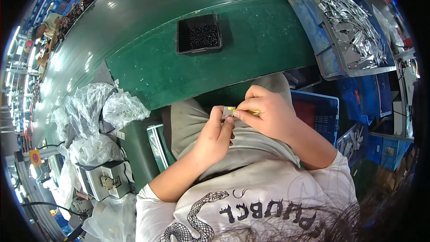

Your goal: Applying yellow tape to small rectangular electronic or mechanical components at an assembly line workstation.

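Both my hands are together over my lap, just off the table's near edge. My left hand (217, 134) is closed, pinching a small flat grey piece (228, 111) between thumb and fingers. A bit of yellow shows at that piece's upper edge. My right hand (267, 112) is closed too, holding a slim yellow thing (254, 112) whose inner end is by the grey piece. The fingers cover most of it, so its kind is hidden. Farther off on the green table (260, 36) stands a black bin (199, 50) of small dark parts.
At the far right a blue crate (320, 40) holds many thin metal strips (349, 13). A blue basket (330, 107) sits beside my right forearm. Clear plastic bags (125, 107) and a grey metal box (105, 181) lie to my left. A belt-like grey surface (148, 4) runs beyond the table.
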`<state>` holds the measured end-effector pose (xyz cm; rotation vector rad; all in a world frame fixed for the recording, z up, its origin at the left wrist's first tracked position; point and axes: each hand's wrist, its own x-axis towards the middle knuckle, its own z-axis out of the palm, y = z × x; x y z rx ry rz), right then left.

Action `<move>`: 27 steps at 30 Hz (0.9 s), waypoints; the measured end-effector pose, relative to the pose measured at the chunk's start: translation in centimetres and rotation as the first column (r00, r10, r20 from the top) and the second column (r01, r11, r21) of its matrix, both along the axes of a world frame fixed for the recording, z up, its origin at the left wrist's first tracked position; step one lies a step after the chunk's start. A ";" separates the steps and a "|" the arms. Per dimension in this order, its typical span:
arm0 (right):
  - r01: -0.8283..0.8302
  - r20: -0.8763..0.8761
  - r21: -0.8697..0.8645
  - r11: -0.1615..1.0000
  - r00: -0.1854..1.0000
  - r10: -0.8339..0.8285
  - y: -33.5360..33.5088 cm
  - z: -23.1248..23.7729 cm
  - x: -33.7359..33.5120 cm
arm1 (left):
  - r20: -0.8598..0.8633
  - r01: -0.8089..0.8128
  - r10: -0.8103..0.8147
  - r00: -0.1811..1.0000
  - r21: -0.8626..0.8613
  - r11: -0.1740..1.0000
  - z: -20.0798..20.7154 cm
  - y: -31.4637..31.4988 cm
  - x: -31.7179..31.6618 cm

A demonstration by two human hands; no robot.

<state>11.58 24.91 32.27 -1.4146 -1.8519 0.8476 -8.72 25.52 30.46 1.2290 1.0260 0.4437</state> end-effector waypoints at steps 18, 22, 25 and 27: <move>0.078 0.054 0.034 0.996 0.995 -0.080 -0.3 -0.3 -0.4 | -0.044 0.056 -0.045 0.998 0.313 0.948 -1.2 -0.4 0.3; 0.094 0.044 0.047 0.994 0.994 -0.096 -0.3 -0.5 -0.5 | -0.038 0.054 -0.044 0.998 0.308 0.950 -1.2 -0.4 0.3; 0.092 0.062 0.062 0.994 0.994 -0.096 -0.3 -0.6 -0.5 | -0.047 0.055 -0.042 0.998 0.305 0.951 -1.3 -0.5 0.3; 0.096 0.076 0.054 0.994 0.992 -0.100 -0.3 -0.5 -0.5 | -0.051 0.052 -0.038 0.998 0.297 0.954 -1.2 -0.5 0.3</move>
